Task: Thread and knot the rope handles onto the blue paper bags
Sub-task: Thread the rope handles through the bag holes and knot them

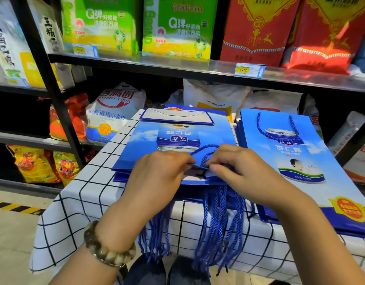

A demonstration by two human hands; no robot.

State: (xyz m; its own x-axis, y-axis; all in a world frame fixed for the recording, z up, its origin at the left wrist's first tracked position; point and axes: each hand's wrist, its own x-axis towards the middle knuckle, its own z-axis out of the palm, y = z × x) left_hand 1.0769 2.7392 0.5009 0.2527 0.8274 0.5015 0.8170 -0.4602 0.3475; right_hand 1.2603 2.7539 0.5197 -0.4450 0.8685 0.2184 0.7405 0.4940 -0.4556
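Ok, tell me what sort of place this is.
Most likely a grocery shop aisle: metal shelves carry yellow price tags and are stocked with big green bags and a flour sack. The blue paper bags lie on a small cloth-covered table in front.

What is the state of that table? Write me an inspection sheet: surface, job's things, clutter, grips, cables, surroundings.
Surface: table under a grid cloth, white with black lines.
Job's things: blue paper bag lies flat on a stack, with a rope handle looped at its mouth; finished bags are stacked at right, with a handle fitted on the top one; loose ropes hang over the front edge.
Clutter: nothing seen.
Grips: left hand pinches the bag's mouth edge; right hand pinches the rope handle there.
Cables: nothing seen.
Surroundings: shop shelves with sacks and boxes; striped floor tape at left.
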